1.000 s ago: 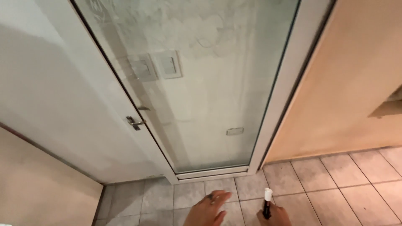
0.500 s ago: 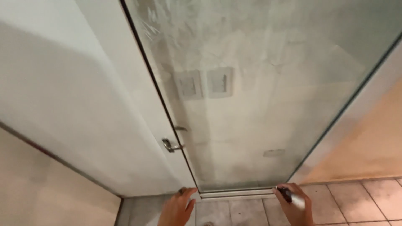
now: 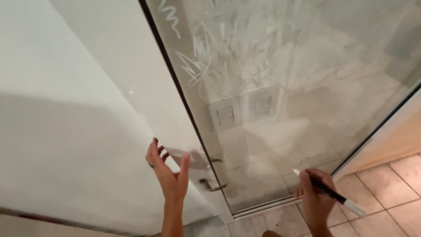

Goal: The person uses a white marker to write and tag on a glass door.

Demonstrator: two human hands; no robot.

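A tall frosted-glass door panel with a thin dark frame (image 3: 280, 109) is taken as the landmark; white scribbled marker lines (image 3: 193, 66) are seen on its upper part. Low at the panel's right, a slim black marker with a white tip and white end cap (image 3: 329, 192) is clenched in the right hand (image 3: 316, 199), with the fingers wrapped round the barrel. The white tip is pointed up and left and lies at the glass surface; whether it touches cannot be told. The cap end sticks out toward the beige floor tiles (image 3: 394, 184) to the right of the panel.

Left of the panel's dark edge, the left hand (image 3: 169, 173) is raised open, fingers spread, nothing grasped, in front of the white door leaf (image 3: 127, 79). A curved metal lever handle (image 3: 210, 186) is set just right of that hand, near the frame. Bare glass is left between the marker tip and the scribbles. The panel's bottom edge is bounded by a pale threshold strip (image 3: 267, 206).
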